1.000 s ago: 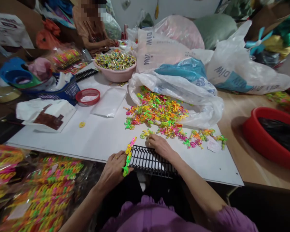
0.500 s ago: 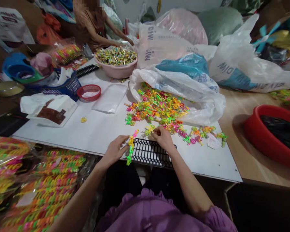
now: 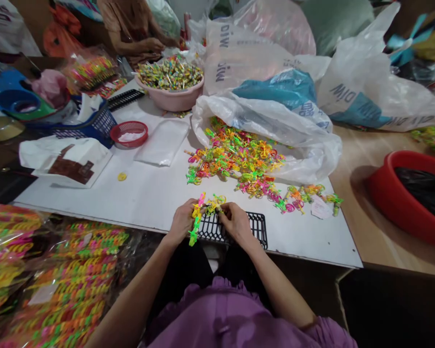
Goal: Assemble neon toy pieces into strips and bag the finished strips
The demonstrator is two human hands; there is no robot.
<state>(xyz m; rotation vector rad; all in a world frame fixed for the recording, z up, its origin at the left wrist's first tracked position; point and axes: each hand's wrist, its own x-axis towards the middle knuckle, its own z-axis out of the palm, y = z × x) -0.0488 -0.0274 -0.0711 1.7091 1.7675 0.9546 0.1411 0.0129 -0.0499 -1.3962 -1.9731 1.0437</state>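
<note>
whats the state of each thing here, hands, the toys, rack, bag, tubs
left hand: closed on a row of toys
right hand: pinching a yellow-green toy beside that row
black rack: flat at the table edge, partly under the hands
toy pile: loose, spilling from the bag
white bag: open, on its side
pink basin: heaped full
red basin: lined with black plastic

White tabletop board [image 3: 145,193] on a wooden floor [image 3: 366,159], plastic sacks [image 3: 366,87] behind.
</note>
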